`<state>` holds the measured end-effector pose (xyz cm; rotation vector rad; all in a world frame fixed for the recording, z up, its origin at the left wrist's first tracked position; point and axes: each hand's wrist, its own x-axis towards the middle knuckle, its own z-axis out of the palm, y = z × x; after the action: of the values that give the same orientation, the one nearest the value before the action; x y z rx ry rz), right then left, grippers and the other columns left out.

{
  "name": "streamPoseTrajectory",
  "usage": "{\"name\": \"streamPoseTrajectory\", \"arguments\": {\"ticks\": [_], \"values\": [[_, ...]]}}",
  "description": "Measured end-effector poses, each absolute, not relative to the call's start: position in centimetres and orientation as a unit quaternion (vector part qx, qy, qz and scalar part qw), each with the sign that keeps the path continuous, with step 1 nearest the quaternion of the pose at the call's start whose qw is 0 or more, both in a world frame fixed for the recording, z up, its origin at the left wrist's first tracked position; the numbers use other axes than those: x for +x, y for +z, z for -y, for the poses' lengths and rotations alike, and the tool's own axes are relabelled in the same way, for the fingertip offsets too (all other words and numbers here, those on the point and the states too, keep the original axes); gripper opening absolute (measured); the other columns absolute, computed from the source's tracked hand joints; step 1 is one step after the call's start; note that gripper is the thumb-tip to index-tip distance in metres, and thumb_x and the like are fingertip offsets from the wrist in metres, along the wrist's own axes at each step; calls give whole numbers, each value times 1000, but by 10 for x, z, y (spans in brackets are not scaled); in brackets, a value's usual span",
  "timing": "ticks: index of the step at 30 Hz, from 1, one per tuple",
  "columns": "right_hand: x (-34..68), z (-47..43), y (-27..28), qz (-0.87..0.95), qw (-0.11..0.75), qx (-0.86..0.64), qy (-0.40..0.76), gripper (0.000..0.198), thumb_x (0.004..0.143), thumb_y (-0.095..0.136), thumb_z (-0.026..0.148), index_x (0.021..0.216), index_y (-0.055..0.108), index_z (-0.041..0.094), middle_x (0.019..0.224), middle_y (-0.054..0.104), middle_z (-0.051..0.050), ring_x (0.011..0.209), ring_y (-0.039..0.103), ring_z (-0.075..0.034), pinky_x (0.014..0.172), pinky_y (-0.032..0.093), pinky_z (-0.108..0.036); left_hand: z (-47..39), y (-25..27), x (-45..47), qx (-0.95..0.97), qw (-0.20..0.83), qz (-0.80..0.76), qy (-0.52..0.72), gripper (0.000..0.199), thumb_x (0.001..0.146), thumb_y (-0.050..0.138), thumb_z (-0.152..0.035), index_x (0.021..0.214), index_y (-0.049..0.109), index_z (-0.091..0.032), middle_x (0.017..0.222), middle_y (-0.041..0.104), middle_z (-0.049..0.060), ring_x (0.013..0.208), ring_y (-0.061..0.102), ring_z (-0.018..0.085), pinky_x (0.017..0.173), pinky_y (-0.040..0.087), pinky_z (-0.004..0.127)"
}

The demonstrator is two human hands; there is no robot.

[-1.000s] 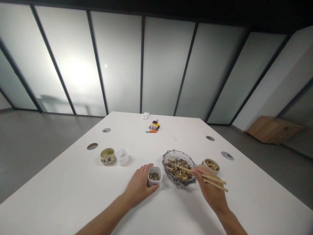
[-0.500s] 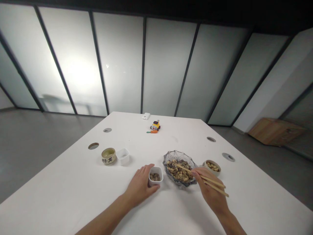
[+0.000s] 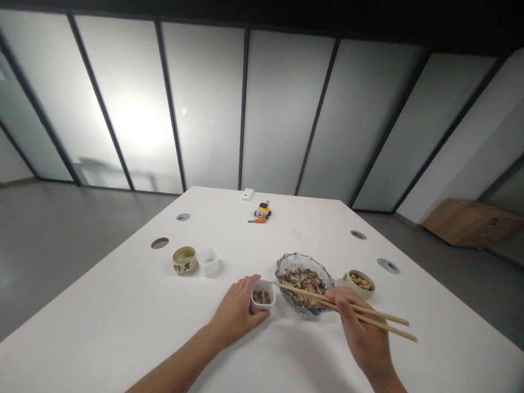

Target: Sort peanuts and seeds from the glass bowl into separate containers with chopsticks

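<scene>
My left hand (image 3: 241, 307) grips a small white square cup (image 3: 262, 307) from its left side, fingers behind it and thumb in front. Some striped sunflower seeds (image 3: 261, 296) lie in the bottom of the cup. In my right hand (image 3: 362, 330) is a pair of wooden chopsticks (image 3: 368, 315). Their tips reach left across a clear glass bowl (image 3: 282, 262) to the cup's right rim. Sunflower seeds and other nuts (image 3: 303, 283) are heaped in the glass bowl. Whether the tips pinch anything is too small to tell.
Behind my right hand stands a ceramic bowl of peanuts (image 3: 360, 283). At left, a ceramic bowl with dark characters (image 3: 184, 261) touches a white square cup (image 3: 208, 263). Farther back are a yellow toy car (image 3: 262, 210), a toy carrot (image 3: 258, 221) and a white device (image 3: 247, 194). Round holes pierce the table (image 3: 135, 305).
The chopstick tips have moved left, out of the seeds in the glass bowl and over to the white cup's rim. My left hand stays around the cup. The view has shifted slightly.
</scene>
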<state>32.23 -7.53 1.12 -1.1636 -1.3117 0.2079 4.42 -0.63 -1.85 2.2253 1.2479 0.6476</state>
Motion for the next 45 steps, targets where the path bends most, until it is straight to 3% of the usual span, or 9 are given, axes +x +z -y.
{"name": "streamPoseTrajectory", "arguments": {"ticks": [7, 12, 27, 33, 36, 40, 45], "values": [[331, 73, 17, 613, 579, -538, -14, 31, 100, 64, 47, 82, 77, 25, 82, 76, -6, 78, 73, -23, 70, 61, -34, 6, -20, 44, 822, 245, -454, 243, 68, 82, 75, -28, 144, 49, -22, 138, 64, 12, 126, 60, 33, 110, 44, 48], [325, 67, 12, 672, 537, -510, 18, 27, 100, 65, 45, 83, 77, 26, 82, 77, -4, 75, 73, -21, 68, 60, -32, 6, -20, 44, 819, 247, -459, 238, 70, 82, 76, -29, 145, 48, -21, 140, 63, 13, 128, 59, 33, 112, 43, 46], [333, 66, 7, 629, 565, -534, 8, 29, 98, 66, 49, 86, 79, 26, 87, 78, -7, 82, 75, -24, 77, 63, -37, 6, -20, 43, 819, 249, -454, 247, 69, 82, 76, -30, 146, 49, -23, 139, 64, 13, 127, 60, 34, 110, 45, 48], [329, 67, 5, 577, 638, -493, 131, 36, 96, 67, 54, 81, 78, 23, 87, 76, -9, 81, 74, -25, 71, 64, -38, 5, -22, 43, 821, 245, -451, 248, 70, 82, 76, -31, 146, 49, -23, 139, 64, 13, 128, 60, 34, 111, 45, 50], [327, 69, 8, 570, 641, -500, 118, 38, 96, 67, 55, 80, 77, 22, 85, 76, -9, 81, 73, -25, 73, 63, -38, 5, -21, 44, 821, 246, -454, 243, 71, 82, 76, -30, 146, 48, -22, 140, 63, 13, 128, 60, 34, 111, 44, 49], [332, 68, 9, 561, 613, -554, 49, 40, 97, 64, 57, 82, 76, 22, 87, 76, -9, 82, 71, -24, 73, 61, -36, 6, -21, 44, 821, 246, -454, 245, 70, 82, 76, -30, 146, 48, -22, 140, 63, 13, 128, 59, 33, 111, 44, 49], [331, 60, 0, 608, 561, -559, 64, 40, 98, 61, 58, 82, 75, 23, 81, 74, -7, 76, 69, -23, 68, 58, -34, 5, -23, 43, 822, 244, -452, 248, 68, 83, 76, -31, 145, 49, -23, 139, 64, 13, 128, 60, 34, 111, 45, 48]]}}
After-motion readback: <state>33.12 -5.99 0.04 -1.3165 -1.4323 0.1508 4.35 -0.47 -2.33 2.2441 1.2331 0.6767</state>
